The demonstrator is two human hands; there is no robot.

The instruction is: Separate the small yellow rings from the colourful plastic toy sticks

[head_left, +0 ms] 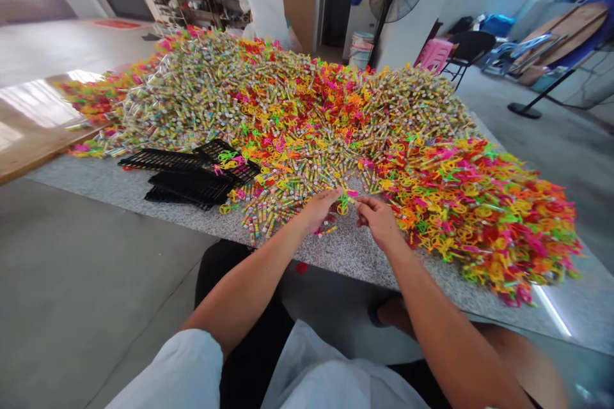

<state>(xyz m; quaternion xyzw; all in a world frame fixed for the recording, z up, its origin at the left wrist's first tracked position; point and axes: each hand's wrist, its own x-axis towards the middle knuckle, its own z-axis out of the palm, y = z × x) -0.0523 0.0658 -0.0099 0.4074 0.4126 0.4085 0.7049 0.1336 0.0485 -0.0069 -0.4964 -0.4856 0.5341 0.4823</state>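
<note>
Thousands of bright plastic pieces [307,96], too many to count, heap across the stone bench [355,255], with a few black trays [192,172] stacked toward its left edge, while at the near edge the left hand [321,208] and right hand [378,220] pinch together on one tiny yellow ring piece [342,208], its shape barely legible.
</note>
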